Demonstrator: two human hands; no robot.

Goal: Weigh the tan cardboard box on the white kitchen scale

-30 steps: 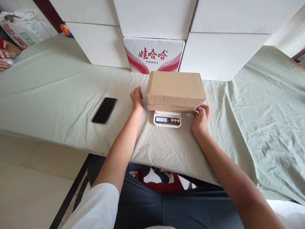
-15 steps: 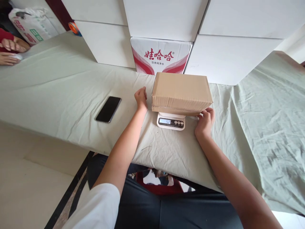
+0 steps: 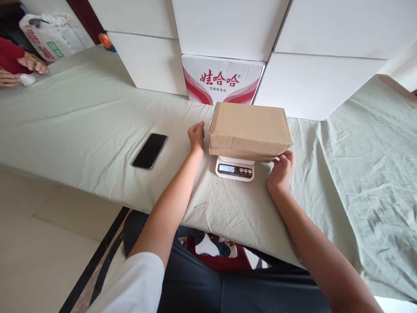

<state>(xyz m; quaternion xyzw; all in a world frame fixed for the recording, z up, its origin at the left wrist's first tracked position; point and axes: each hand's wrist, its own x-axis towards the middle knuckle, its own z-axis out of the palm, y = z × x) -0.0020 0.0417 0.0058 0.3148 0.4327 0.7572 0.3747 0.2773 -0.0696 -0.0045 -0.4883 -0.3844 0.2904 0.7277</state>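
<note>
Nearest to us is the front edge of the desk, with a strip of wrinkled green cloth between it and the little white scale. Our right hand is just right of that, fingers bent up at the lower right corner of the brown box; can't tell if they're actually gripping it. Box sits on the scale, overhanging both sides. Phone lies off left with decent room all round. Our left hand is just beside the box, narrow gap, fingers curled, palm side hidden, so we can't tell how closed or what's inside. Behind, the printed carton and white boxes wall things off. Far left: another person's hands.
</note>
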